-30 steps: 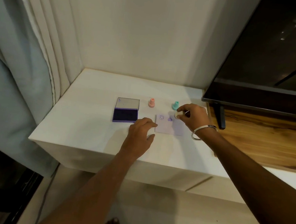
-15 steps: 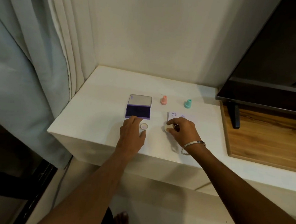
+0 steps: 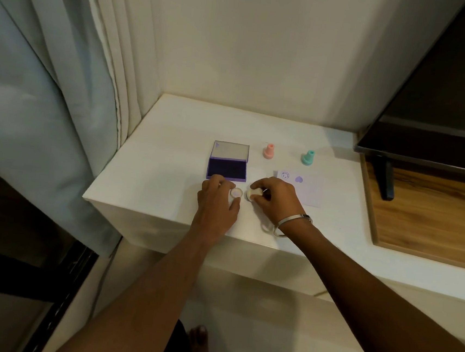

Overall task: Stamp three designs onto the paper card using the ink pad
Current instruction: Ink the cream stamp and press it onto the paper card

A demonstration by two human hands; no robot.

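An open purple ink pad [image 3: 227, 169] lies on the white table [image 3: 154, 179], its lid raised behind it. A pale paper card [image 3: 308, 187] lies to the right, showing a smiley print and a purple heart print. A pink stamp [image 3: 268, 151] and a teal stamp [image 3: 308, 157] stand upright behind the card. My left hand [image 3: 217, 205] pinches a small round cap [image 3: 235, 194] just in front of the ink pad. My right hand [image 3: 273, 201] grips a white stamp [image 3: 252, 194] right beside the cap, its shape mostly hidden by my fingers.
A dark television [image 3: 441, 116] on a black stand sits over a wooden board [image 3: 432, 212] at the right. Pale curtains [image 3: 65, 74] hang at the left. The table's front edge runs just under my wrists. My bare feet show on the floor below.
My right hand has come off the card and moved left to the table's front with the white stamp. My left hand has picked up the round cap, and the two now sit side by side.
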